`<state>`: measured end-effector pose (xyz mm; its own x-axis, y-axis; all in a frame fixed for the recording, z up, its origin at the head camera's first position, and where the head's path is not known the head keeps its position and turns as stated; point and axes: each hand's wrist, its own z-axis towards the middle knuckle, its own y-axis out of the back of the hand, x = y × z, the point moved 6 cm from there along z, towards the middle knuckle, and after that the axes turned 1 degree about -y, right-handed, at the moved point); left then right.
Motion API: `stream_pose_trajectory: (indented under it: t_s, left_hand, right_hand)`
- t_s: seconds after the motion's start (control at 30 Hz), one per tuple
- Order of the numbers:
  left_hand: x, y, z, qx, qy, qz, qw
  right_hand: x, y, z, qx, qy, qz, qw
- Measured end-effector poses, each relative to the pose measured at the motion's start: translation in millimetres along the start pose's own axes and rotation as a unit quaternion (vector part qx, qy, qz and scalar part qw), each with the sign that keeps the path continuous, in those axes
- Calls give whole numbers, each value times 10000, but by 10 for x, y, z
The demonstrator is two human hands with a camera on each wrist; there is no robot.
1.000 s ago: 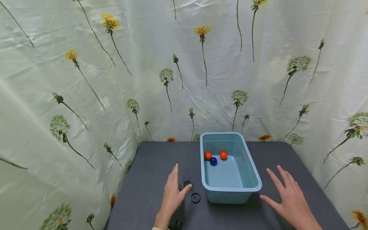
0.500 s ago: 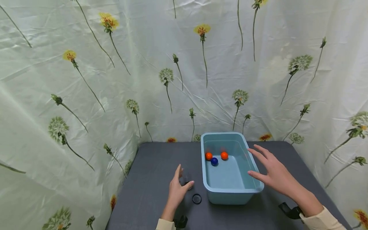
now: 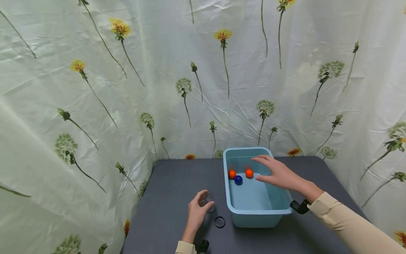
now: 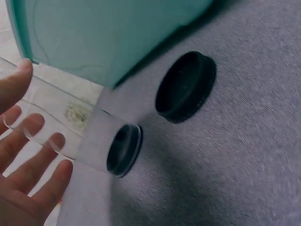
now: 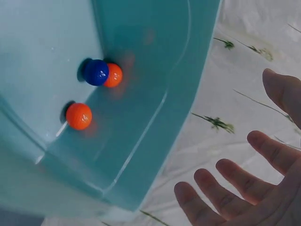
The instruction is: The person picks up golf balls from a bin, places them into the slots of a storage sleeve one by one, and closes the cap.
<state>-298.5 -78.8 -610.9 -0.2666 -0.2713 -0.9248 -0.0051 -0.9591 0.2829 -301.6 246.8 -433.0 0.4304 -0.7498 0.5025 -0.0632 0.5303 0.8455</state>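
My left hand (image 3: 196,210) curls round a clear cylindrical container (image 4: 94,141), with the thumb on one side and the fingers on the other. The container stands on its black base (image 4: 124,150) on the dark table. A loose black round lid (image 3: 220,222), hollow side up, lies just to its right. Over the light blue plastic bin (image 3: 261,212) hovers my right hand (image 3: 275,173), its fingers spread and holding nothing. Inside the bin, a dark blue ball (image 5: 96,72) sits against one orange ball (image 5: 114,75). A second orange ball (image 5: 79,116) rests a short way off.
The dark grey table (image 3: 177,176) ends at a white curtain (image 3: 177,53) with a dandelion print, which rises behind it and along both sides. The bin's raised rim stands between my two hands.
My right hand has moved left and up, from beside the bin to above it. My left hand's fingers have curled in round the clear container. Balls and lid stay put.
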Motion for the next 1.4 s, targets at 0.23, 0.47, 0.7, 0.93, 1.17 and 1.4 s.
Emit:
stream_pose_trajectory:
  t_s: [0.23, 0.47, 0.7, 0.93, 1.17, 1.4]
  left_hand:
    - [110, -49, 35, 82, -199, 53, 9998]
    - [175, -41, 21, 171, -103, -125, 9997]
    - [251, 9, 7, 181, 84, -198, 9996]
    - [277, -13, 58, 243, -23, -132, 9996]
    - [325, -21, 60, 170, 114, -117, 9997]
    - [358, -37, 52, 157, 456, -31, 9988]
  right_hand:
    - [-130, -247, 347, 399, 21, 168, 9991]
    - [-272, -569, 647, 717, -12, 457, 9964]
    - [-369, -888, 946, 1190, -150, 541, 9913]
    - [-551, -1031, 1152, 1277, -623, 566, 9882]
    - [-615, -1200, 1184, 1413, -686, 412, 9867]
    - [-708, -1334, 1196, 1586, -848, 52, 9837]
